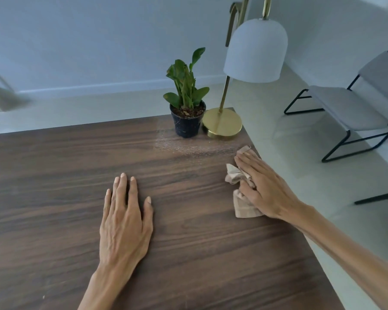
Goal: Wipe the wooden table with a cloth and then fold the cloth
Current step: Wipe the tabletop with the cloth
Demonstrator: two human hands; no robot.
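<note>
Cloth bunched near wooden table's right edge, pressed under right hand, fingers spread, thumb hidden. Left hand flat, fingers together. Likely soft, light, limp; best pinched by corners for folding.

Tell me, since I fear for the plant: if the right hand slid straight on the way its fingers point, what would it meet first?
Probably nothing on the table: the right hand points up-left, past the cloth, toward the plant pot; that comes first, though depth is uncertain.
</note>
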